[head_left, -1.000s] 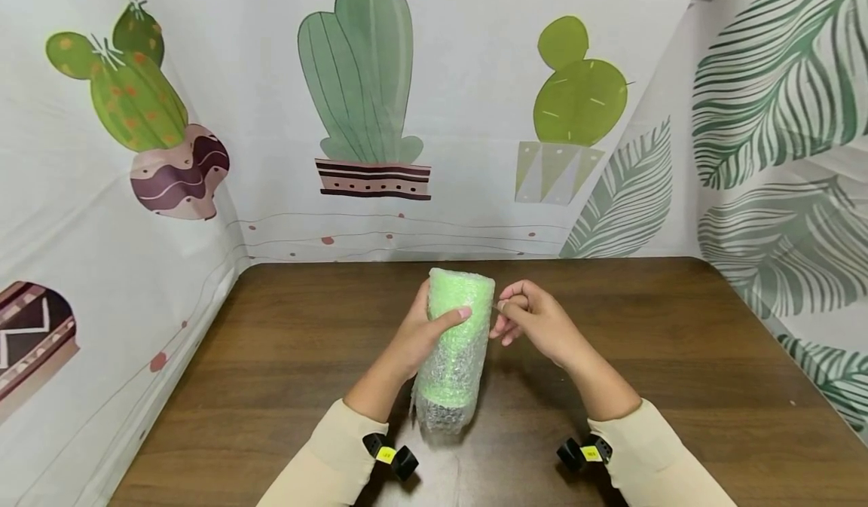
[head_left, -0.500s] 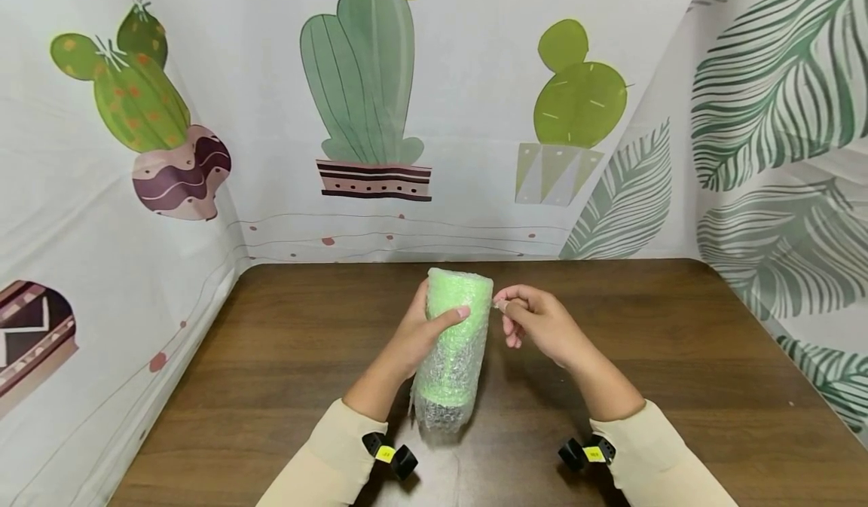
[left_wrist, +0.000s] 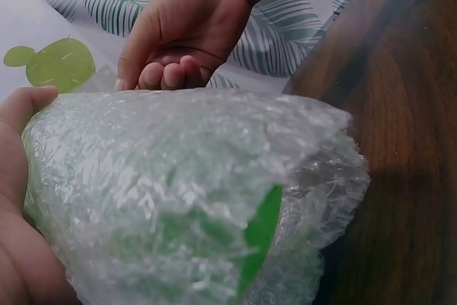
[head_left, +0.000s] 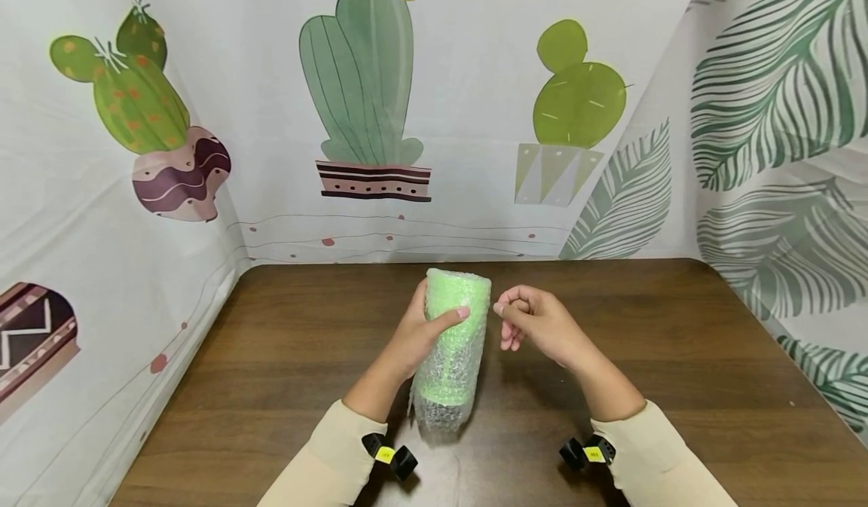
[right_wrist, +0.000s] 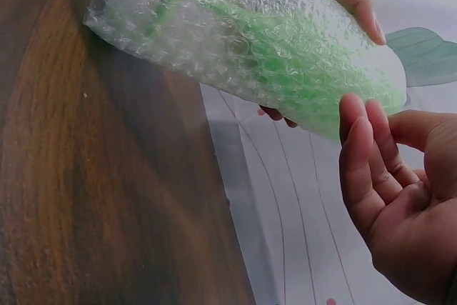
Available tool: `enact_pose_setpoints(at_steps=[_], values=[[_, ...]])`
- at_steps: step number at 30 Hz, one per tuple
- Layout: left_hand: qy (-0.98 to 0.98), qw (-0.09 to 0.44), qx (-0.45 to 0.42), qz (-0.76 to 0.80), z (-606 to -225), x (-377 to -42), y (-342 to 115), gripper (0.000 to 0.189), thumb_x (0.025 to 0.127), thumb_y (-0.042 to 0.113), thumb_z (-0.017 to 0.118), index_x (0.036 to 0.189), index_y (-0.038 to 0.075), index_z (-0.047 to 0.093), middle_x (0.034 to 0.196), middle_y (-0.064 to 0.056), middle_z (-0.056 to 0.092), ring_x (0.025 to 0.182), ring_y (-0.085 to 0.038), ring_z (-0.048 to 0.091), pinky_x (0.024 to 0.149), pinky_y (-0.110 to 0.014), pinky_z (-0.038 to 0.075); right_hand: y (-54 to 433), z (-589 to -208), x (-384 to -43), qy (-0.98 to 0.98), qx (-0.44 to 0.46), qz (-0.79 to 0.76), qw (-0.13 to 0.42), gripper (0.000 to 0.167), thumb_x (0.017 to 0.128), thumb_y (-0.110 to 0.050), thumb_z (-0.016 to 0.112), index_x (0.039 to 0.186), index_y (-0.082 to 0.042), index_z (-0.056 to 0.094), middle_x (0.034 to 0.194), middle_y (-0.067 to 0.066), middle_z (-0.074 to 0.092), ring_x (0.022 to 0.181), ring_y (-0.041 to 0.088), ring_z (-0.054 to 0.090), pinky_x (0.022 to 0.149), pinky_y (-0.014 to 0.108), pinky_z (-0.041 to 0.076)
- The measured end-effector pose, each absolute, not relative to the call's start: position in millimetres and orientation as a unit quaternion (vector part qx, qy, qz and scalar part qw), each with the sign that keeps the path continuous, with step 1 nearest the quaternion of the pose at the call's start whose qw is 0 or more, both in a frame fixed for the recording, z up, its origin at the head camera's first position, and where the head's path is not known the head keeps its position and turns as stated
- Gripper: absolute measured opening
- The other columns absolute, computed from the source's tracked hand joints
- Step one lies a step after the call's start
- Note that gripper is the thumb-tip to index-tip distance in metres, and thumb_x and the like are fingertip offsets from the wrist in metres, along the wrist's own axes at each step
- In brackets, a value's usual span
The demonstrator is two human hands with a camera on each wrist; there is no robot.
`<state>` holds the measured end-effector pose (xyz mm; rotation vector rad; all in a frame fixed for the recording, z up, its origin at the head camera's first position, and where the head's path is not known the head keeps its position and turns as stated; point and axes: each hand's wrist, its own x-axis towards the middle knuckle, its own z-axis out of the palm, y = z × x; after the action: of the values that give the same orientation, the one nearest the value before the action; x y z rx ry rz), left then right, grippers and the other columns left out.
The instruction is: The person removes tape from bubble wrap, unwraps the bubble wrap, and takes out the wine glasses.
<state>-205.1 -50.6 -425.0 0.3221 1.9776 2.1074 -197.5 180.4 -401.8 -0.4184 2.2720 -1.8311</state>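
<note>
A tall green cylindrical object wrapped in bubble wrap (head_left: 449,364) leans slightly above the table in the head view. My left hand (head_left: 419,332) grips its upper left side, thumb across the front. My right hand (head_left: 539,325) is just right of its upper end, thumb and index fingertips close together, the other fingers curled. Whether something thin and clear lies between those fingertips cannot be told. In the left wrist view a green edge shows inside the open, crumpled end of the bubble wrap (left_wrist: 164,155). The right wrist view shows the right hand (right_wrist: 403,198) beside the wrap's other end.
Under the hands is a dark brown wooden table (head_left: 285,386). Behind it and along both sides hangs a white cloth (head_left: 475,100) printed with cacti and leaves. Each sleeve carries a black wrist camera, such as the right one (head_left: 576,454).
My right hand has shifted slightly, its thumb and index finger drawing together beside the wrapped object. The wrapped object has tipped a little to the left; my left hand keeps its grip.
</note>
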Motion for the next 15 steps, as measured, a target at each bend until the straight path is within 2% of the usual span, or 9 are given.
enact_pose_setpoints(at_steps=[4,11,15], values=[[0.676,0.118,0.113,0.719,-424.1,-204.7,-50.6,0.079,0.090,0.028,0.073,0.154,0.024,0.025,0.133,-0.021,0.053,0.098,-0.025,0.066,0.081,-0.043,0.061,180.7,-402.0,-197.0,0.772,-0.146,-0.611,0.091,0.026,0.102,-0.016,0.058,0.110,0.008,0.056,0.068,0.012,0.062,0.058,0.023,0.068,0.056,0.035,0.060],[0.673,0.124,0.103,0.722,-422.6,-203.9,-50.2,0.079,0.089,0.026,0.074,0.152,0.031,0.027,0.131,-0.019,0.055,0.096,-0.026,0.068,0.079,-0.045,0.061,178.7,-400.7,-196.3,0.782,-0.147,-0.601,0.078,0.022,0.102,-0.015,0.057,0.110,0.005,0.059,0.069,0.012,0.062,0.059,0.024,0.068,0.056,0.037,0.060],[0.680,0.126,0.104,0.715,-421.8,-203.2,-50.9,0.085,0.088,0.027,0.075,0.155,0.032,0.023,0.131,-0.020,0.055,0.097,-0.027,0.068,0.079,-0.044,0.061,176.4,-401.2,-196.0,0.780,-0.152,-0.603,0.072,0.023,0.101,-0.011,0.056,0.114,0.008,0.053,0.070,0.011,0.062,0.060,0.024,0.067,0.057,0.038,0.059]])
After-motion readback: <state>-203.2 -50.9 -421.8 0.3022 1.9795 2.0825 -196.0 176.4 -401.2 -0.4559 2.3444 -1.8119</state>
